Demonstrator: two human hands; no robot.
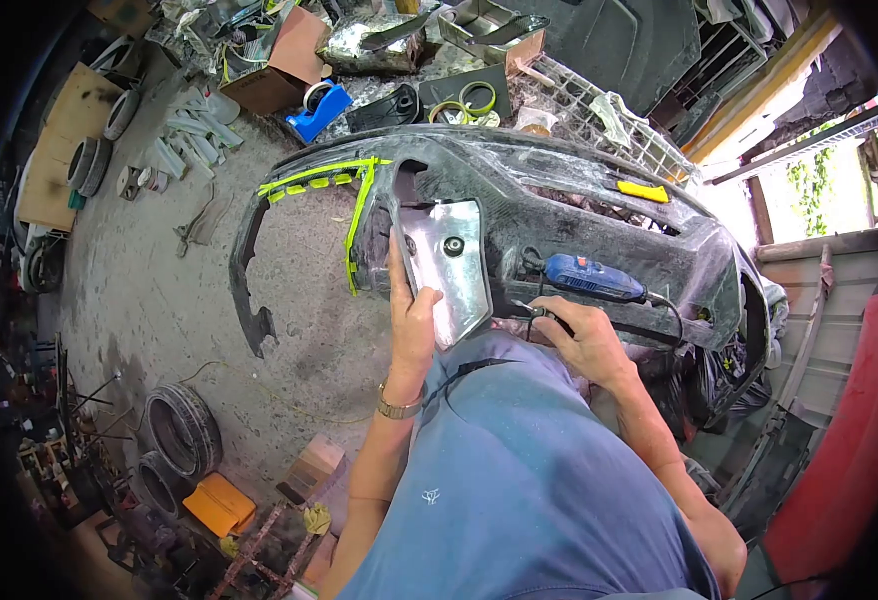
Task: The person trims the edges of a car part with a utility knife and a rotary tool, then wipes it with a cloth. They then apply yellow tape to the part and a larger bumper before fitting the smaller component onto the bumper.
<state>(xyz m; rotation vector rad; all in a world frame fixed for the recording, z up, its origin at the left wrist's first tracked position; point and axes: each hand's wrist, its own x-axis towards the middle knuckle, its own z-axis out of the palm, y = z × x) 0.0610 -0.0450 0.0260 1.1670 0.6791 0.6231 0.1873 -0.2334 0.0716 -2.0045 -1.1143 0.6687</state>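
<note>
My left hand (pixel 414 325) grips the left edge of a shiny bent metal plate (pixel 467 265), thumb on its face. The plate has a round dark-rimmed hole or fitting near its top and stands tilted against a car bumper (pixel 579 240). My right hand (pixel 587 338) is closed around a slim dark handpiece (pixel 551 318), its thin tip pointing left at the plate's lower right edge. Most of the handpiece is hidden by the fingers. Just above lies a blue rotary tool (pixel 594 277) on the bumper, a black cable curving down from its right end.
Yellow-green tape (pixel 361 215) edges the bumper's left opening, and a yellow object (pixel 643 191) rests on top. Behind stand a blue tape dispenser (pixel 320 112), tape rolls (pixel 477 98) and a wire rack (pixel 609 115). Tyres (pixel 183 430) and an orange object (pixel 220 503) lie lower left.
</note>
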